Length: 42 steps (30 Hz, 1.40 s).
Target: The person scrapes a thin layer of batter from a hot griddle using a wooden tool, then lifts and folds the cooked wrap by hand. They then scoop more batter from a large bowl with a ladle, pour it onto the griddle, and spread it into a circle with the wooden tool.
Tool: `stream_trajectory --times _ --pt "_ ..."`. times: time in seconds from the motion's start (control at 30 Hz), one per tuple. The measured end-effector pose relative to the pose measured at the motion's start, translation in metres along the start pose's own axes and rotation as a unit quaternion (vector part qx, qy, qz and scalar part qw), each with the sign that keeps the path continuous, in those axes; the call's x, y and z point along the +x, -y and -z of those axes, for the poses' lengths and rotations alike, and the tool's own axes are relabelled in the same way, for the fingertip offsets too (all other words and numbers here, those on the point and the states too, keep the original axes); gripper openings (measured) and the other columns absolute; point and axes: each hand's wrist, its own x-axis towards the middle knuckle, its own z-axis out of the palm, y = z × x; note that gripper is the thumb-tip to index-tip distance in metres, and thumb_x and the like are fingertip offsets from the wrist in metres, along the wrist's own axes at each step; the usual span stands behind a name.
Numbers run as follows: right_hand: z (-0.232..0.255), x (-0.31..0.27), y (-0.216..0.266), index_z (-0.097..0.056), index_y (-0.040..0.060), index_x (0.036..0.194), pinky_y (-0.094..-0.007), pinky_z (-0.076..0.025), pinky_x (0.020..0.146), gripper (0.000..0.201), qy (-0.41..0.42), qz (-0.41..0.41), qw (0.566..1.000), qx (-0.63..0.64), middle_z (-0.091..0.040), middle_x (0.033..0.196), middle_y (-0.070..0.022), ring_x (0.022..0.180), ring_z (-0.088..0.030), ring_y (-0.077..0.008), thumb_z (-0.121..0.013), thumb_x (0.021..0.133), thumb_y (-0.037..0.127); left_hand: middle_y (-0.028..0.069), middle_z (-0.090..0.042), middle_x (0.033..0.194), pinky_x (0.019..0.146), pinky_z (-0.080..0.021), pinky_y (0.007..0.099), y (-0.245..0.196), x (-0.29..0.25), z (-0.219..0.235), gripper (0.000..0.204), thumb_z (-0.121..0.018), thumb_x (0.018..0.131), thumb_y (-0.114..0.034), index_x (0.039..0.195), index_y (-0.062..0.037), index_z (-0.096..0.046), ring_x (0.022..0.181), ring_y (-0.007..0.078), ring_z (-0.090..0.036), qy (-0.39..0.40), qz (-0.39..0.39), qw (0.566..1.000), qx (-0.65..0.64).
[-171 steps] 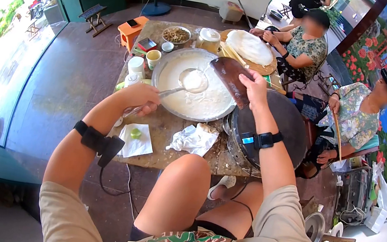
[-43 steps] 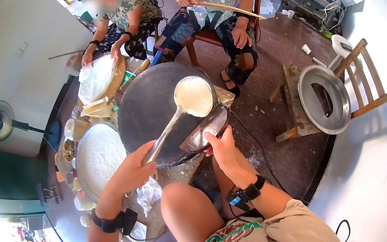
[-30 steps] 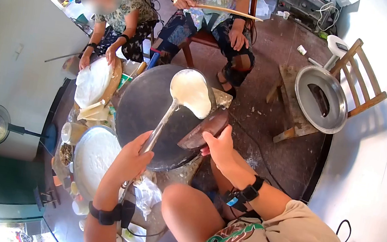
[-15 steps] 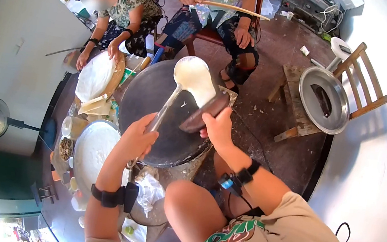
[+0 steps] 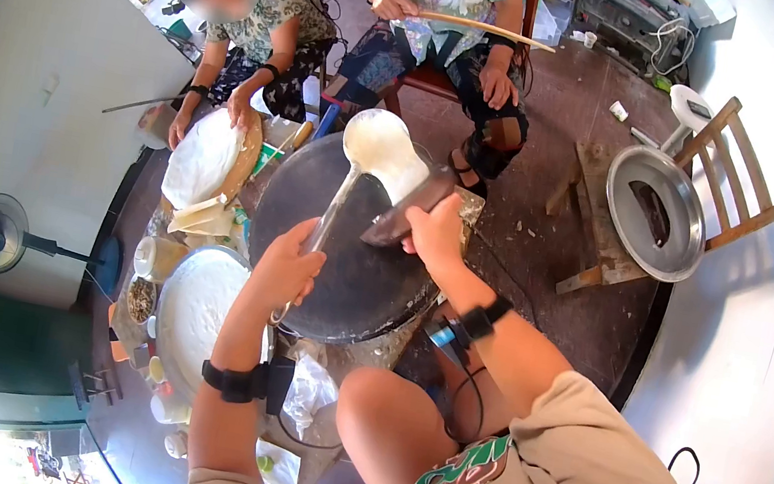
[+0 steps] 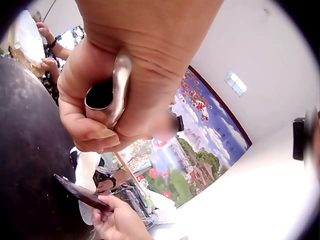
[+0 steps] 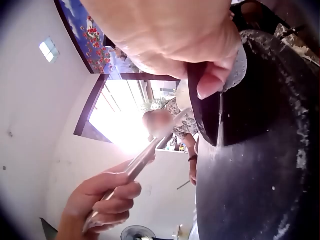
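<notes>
My left hand [image 5: 284,264] grips the metal handle of a ladle [image 5: 337,202], its fingers curled round the hollow end in the left wrist view. The ladle's bowl is tipped over a round black griddle [image 5: 305,249], and creamy batter [image 5: 400,175] runs off its right side beside a scraper. My right hand [image 5: 437,235] holds this dark brown, curved-edged scraper [image 5: 410,213] low over the griddle, thumb on its near face. In the right wrist view the scraper [image 7: 204,112] stands on edge close to the griddle surface, with pale batter [image 7: 237,70] behind it.
A wide basin of white batter [image 5: 198,314] stands left of the griddle. Beyond it lie a round board [image 5: 246,159] with white sheets, a jar [image 5: 160,259] and a crumpled white bag [image 5: 310,394]. Two people sit across; one holds a thin stick [image 5: 492,29]. A metal basin [image 5: 622,193] rests on a chair.
The ladle has gone from the batter basin to the griddle, then tipped so batter flows off its right side. The scraper has come up and inward over the griddle.
</notes>
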Motion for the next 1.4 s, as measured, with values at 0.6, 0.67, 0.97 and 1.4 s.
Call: stream_trajectory --times 0.6,0.67,0.97,1.4 --pt "-0.035 0.027 -0.005 -0.014 -0.0154 0.131 -0.0441 -0.046 0.078 0.077 -0.073 0.135 0.969 -0.195 -0.056 0.100 -0.0340 0.089 -0.057 -0.0445 -0.056 0.075 0.017 0.0011 -0.046 0.064 0.034 -0.035 0.0233 0.006 0.014 -0.012 0.046 -0.048 0.079 -0.002 0.125 -0.0039 -0.044 0.041 0.0076 -0.044 -0.054 -0.005 0.996 -0.070" --pt "-0.048 0.036 -0.001 -0.014 -0.0162 0.130 -0.0447 -0.045 0.079 0.076 -0.050 0.124 0.969 -0.208 -0.055 0.100 -0.0349 0.089 -0.056 -0.0455 -0.055 0.075 0.016 0.0012 -0.046 0.063 0.034 -0.035 0.0235 0.009 0.019 -0.014 0.046 -0.047 0.078 -0.002 0.125 -0.0039 -0.045 0.041 0.0077 -0.043 -0.066 -0.009 0.995 -0.072" --pt "-0.062 0.047 -0.003 -0.007 -0.0142 0.133 -0.0469 -0.046 0.074 0.079 -0.058 0.141 0.959 -0.238 -0.056 0.092 -0.0345 0.083 -0.057 -0.0448 -0.053 0.075 0.015 0.0025 -0.049 0.062 0.036 -0.038 0.0262 0.016 0.026 -0.015 0.042 -0.046 0.076 -0.004 0.118 -0.0035 -0.049 0.042 0.0100 -0.046 -0.115 -0.009 0.990 -0.078" --pt "-0.094 0.070 -0.016 -0.005 -0.0135 0.133 -0.0477 -0.046 0.066 0.077 -0.040 0.181 0.953 -0.241 -0.059 0.086 -0.0301 0.075 -0.058 -0.0432 -0.051 0.078 0.014 0.0038 -0.049 0.061 0.035 -0.039 0.0271 0.019 0.031 -0.017 0.040 -0.045 0.075 -0.003 0.115 -0.0016 -0.050 0.042 0.0107 -0.046 -0.165 -0.007 0.983 -0.075"
